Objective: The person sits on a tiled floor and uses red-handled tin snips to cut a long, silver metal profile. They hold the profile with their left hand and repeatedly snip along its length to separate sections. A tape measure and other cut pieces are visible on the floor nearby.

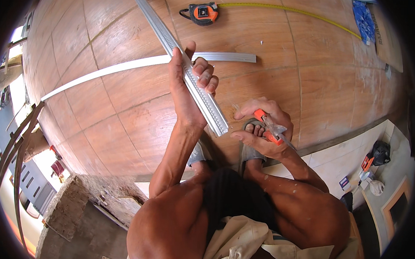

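My left hand (188, 93) is wrapped round a long silvery metal channel (156, 22). The channel slants from the top of the view down toward me, its cut end just left of my right hand. A row of small ridges runs along it. In my right hand (280, 111) is a pair of tin snips (273, 137) with orange-red handles, its metal part partly hidden by the palm and thumb. Behind the held piece, a second metal strip (228, 57) lies across the tiled floor.
On the wood-look tiles (256, 89) rests an orange and black tape measure (203, 13), its yellow blade stretched rightward to a blue plastic bag (363, 21) beside cardboard (387, 43). A rough masonry edge (66, 203) drops away at lower left. Dark curved strips (18, 150) stand at left.
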Motion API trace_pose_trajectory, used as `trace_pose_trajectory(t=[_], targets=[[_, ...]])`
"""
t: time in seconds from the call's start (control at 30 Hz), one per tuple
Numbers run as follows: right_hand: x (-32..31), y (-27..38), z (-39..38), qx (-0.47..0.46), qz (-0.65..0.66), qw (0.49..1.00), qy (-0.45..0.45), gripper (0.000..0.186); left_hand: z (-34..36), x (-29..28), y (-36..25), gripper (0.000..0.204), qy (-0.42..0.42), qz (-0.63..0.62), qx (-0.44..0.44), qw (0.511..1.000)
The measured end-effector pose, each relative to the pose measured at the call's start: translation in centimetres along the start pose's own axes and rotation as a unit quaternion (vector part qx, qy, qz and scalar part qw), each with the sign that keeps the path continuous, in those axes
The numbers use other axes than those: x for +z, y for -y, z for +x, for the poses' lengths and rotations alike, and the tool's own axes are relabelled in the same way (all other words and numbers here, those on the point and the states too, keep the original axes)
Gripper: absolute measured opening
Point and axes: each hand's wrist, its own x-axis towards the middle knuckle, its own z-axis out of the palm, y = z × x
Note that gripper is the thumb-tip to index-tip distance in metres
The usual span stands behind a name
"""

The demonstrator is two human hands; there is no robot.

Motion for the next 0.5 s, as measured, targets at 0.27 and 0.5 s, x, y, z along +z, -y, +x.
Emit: trace_pose_trajectory(t=[0.27,0.5], targets=[[-0.2,0.5,-0.6,0.002,-0.032,0.999,0.041,0.051,0.0,-0.5,1.1,0.044,0.002,0.004,-0.030,1.000],[0.3,0.1,-0.9,-0.017,-0.029,0.999,0.017,0.045,0.1,-0.3,0.9,0.042,-0.019,-0.002,-0.033,0.999]])
